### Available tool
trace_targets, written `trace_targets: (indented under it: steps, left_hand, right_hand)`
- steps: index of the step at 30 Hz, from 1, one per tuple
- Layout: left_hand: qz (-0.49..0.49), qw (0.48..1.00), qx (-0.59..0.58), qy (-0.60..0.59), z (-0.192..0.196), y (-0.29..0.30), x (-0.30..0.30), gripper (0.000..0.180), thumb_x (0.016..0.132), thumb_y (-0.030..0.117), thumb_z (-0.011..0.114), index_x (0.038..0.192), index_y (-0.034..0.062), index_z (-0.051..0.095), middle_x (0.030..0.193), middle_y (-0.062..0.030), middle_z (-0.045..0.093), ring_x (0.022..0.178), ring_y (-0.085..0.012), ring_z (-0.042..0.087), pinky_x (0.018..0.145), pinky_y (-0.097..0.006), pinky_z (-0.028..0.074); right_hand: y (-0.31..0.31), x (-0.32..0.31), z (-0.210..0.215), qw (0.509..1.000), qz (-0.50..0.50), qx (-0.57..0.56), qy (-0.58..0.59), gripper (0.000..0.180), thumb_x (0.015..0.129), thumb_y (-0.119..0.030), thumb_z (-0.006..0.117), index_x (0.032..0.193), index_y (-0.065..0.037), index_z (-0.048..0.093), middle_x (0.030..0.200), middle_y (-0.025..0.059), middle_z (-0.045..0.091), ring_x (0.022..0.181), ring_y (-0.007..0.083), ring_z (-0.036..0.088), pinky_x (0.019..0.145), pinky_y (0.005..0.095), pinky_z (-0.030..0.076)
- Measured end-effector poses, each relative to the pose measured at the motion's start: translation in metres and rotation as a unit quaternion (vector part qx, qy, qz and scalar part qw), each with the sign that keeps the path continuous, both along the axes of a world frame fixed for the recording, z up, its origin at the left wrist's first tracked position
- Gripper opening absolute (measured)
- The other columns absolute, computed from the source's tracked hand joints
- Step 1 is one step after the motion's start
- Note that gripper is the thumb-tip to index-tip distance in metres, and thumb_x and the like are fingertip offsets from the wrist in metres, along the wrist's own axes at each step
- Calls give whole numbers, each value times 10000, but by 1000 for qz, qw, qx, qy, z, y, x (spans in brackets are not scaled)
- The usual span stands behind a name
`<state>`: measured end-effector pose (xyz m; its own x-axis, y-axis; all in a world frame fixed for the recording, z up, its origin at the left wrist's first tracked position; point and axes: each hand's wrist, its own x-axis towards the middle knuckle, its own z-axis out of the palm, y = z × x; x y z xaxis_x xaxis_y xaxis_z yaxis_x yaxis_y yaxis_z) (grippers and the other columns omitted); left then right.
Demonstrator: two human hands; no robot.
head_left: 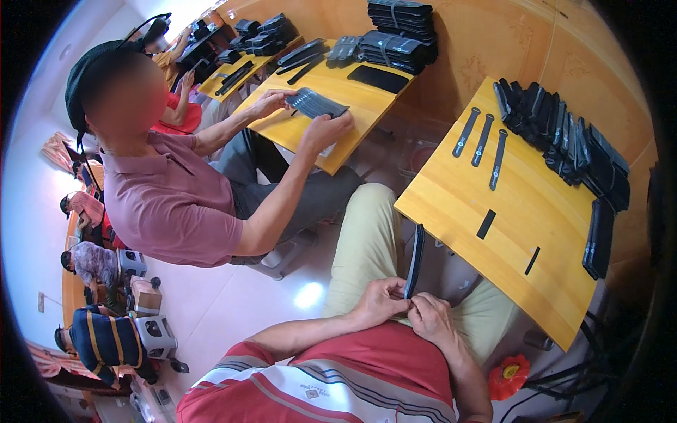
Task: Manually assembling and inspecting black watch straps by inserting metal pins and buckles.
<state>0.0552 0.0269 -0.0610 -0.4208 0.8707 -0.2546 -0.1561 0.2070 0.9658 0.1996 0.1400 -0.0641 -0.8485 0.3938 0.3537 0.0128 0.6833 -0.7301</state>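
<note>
Pale tiled floor [233, 296] runs under a row of small yellow wooden desks in a crowded workroom. Nearest the camera, above the lap and khaki trousers [367, 240], the person's two hands meet at the lower end of a flat black case [415, 261]. The left hand [381, 299] is curled, thumb and fingers pinching the case's bottom edge; the right hand [431, 319] closes on the same end from the other side, fingertips touching it. The case stands nearly upright, its long axis running up and away from the hands and leaning slightly right, its top end close to the near corner of the wooden desk [458, 211]. Both hands are equally near; the free end points to the desk.

That desk lies ahead and to the right, its left edge just beside the case. On its bare middle sit two short black strips [486, 224], apart from each other, leaving open room between them. Farther up lie three long black straps [482, 141], side by side, lengthwise away from the person. Along the desk's far and right edges stand rows of stacked black cases [564, 141].

To the left, across the aisle, a co-worker [176, 197] in a mauve shirt holds a black case over another desk.
</note>
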Motion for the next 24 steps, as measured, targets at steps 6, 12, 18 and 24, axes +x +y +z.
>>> trace_targets:
  steps: [6,12,18,24]
  left_hand:
    - [-19,1000,2,-10,5,-2,-1,214,819,-2,692,1022,-42,638,876,-31,680,813,-71,604,736,-242,517]
    - [-38,997,-9,-61,-9,-6,-3,270,846,-67,661,1110,-19,634,1001,-39,675,912,-89,614,820,-246,513]
    - [-25,997,5,-77,-5,-4,-3,258,855,-45,671,1108,-14,635,994,-47,684,911,-98,627,823,-248,517]
    - [-34,998,-16,-45,-3,-2,-2,266,849,-34,681,1110,-18,630,985,-49,688,900,-97,632,823,-248,521]
  right_hand:
    - [3,0,1,999,21,16,22,136,746,24,634,882,30,623,789,171,638,693,354,654,608,422,535]
    - [2,2,-1,993,9,-117,-7,119,772,-2,637,883,39,652,844,190,672,759,342,685,667,395,548]
    - [1,4,-11,997,11,-79,6,112,772,-7,634,877,27,657,831,188,674,754,345,684,673,397,550]
    - [2,8,-18,996,16,-89,7,102,782,-28,627,875,3,653,862,184,675,786,359,682,673,429,555]
